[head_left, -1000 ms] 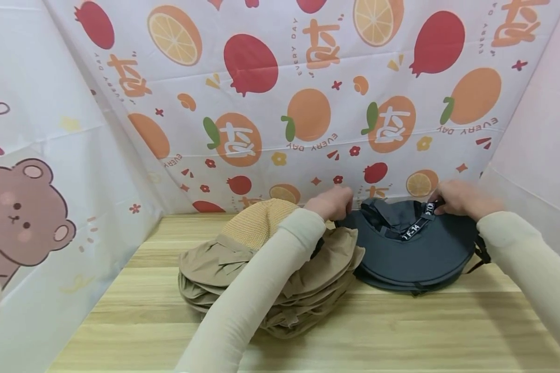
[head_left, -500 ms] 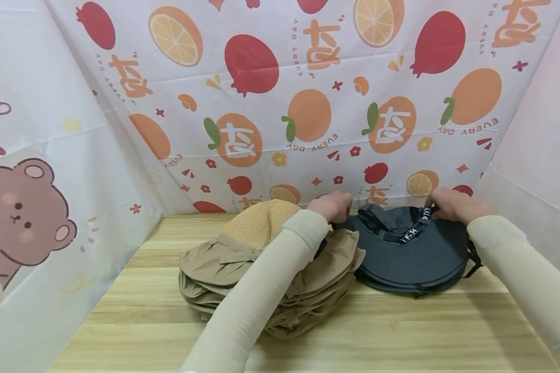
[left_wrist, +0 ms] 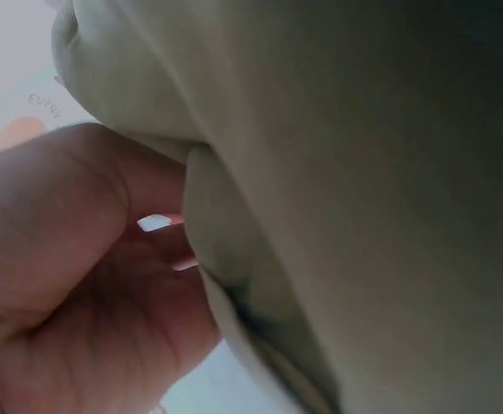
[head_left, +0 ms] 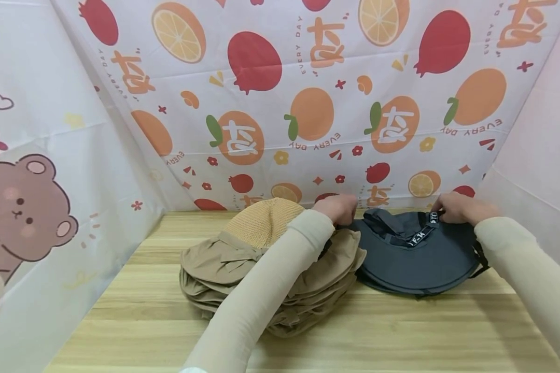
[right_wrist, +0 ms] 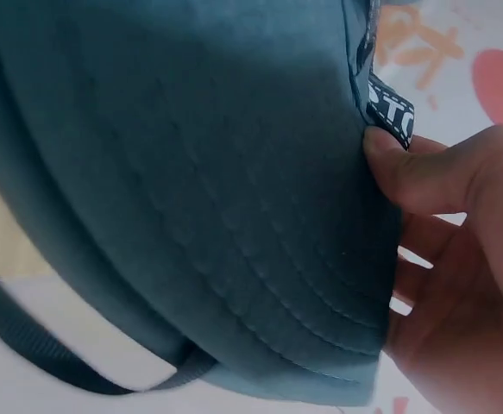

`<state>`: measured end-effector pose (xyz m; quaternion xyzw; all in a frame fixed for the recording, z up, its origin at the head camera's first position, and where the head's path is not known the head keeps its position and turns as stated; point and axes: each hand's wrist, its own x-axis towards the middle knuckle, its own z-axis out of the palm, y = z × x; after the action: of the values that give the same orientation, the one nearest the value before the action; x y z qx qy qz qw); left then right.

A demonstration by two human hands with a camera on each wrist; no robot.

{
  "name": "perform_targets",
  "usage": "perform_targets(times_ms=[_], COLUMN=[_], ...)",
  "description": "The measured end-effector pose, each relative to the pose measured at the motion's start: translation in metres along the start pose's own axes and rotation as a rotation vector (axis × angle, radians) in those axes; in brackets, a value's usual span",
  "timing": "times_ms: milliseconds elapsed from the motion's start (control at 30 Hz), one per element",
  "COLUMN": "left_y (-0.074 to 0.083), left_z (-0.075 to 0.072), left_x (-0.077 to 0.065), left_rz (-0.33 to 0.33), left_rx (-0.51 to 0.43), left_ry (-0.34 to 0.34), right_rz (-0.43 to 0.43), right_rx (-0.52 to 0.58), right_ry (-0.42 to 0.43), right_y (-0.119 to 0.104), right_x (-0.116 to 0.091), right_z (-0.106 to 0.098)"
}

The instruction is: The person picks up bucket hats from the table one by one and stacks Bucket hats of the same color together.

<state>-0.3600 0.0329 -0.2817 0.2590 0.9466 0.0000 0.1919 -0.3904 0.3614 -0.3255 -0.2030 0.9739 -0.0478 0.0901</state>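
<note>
A dark grey-blue wide-brimmed sun hat (head_left: 415, 267) lies at the right in the head view, with another dark brim under it. Lettered tape (head_left: 420, 237) runs along its crown. My right hand (head_left: 462, 208) pinches the far right of the brim; in the right wrist view its thumb (right_wrist: 398, 168) presses beside the tape. My left hand (head_left: 339, 208) has curled fingers at the hat's far left edge, behind the tan hats. In the left wrist view a tan brim (left_wrist: 346, 198) covers its fingertips, so the grip itself is hidden.
Left of the dark hats stands a stack of tan sun hats (head_left: 308, 305), the top one with a straw-mesh crown (head_left: 261, 225); it touches the dark brim. All lie on a wooden table (head_left: 135, 331). A fruit-print curtain (head_left: 270, 119) hangs right behind.
The upper dark hat has come down a little closer onto the brim beneath, its far side lowering with the right hand. The tan stack stays put; the head view has shifted slightly.
</note>
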Motion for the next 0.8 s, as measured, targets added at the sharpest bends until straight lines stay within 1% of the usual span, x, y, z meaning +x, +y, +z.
perform_targets(times_ms=[67,167,300,433,567,667,800], left_y=[0.001,0.001,0.001,0.001,0.003,0.005,0.004], left_z=[0.001,0.001,0.001,-0.001,-0.005,-0.007,-0.007], left_x=[0.0,0.0,-0.001,-0.001,-0.004,-0.006,-0.009], left_rz=[-0.028,-0.047,-0.028,-0.007,0.008,0.009,-0.001], left_rx=[0.018,0.043,0.076,0.09,0.113,0.124,0.112], left_ry=[-0.051,-0.101,-0.129,-0.139,-0.131,-0.122,-0.113], right_rz=[-0.002,0.001,0.005,-0.014,-0.021,-0.017,-0.035], right_rx=[-0.004,-0.028,-0.064,-0.069,-0.062,-0.038,-0.008], right_ry=[0.01,0.026,0.055,0.084,0.108,0.125,0.128], right_y=[0.001,0.0,0.002,0.005,0.008,0.01,0.009], right_x=[0.001,0.002,0.004,0.005,0.005,0.003,0.003], right_z=[0.007,0.014,0.022,0.026,0.026,0.025,0.021])
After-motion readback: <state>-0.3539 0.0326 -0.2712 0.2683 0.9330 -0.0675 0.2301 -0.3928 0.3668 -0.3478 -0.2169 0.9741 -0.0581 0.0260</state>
